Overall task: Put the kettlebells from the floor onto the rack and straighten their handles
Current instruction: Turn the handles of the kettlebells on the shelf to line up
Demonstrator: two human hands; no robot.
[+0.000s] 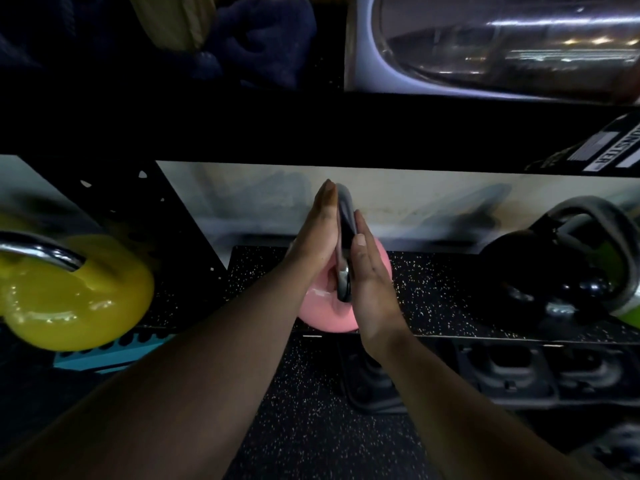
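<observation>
A pink kettlebell stands on the speckled black rack shelf, near its front edge. Its steel handle points edge-on toward me. My left hand lies flat against the handle's left side and my right hand lies flat against its right side, fingers straight, so the handle is pressed between my palms. A yellow kettlebell with a chrome handle sits at the left. A black kettlebell with a grey handle rests on the shelf at the right.
A black rack beam runs across above the shelf, with a large shiny object on the level above. A green kettlebell peeks out at the far right. Dark weights lie under the shelf. Speckled rubber floor is below.
</observation>
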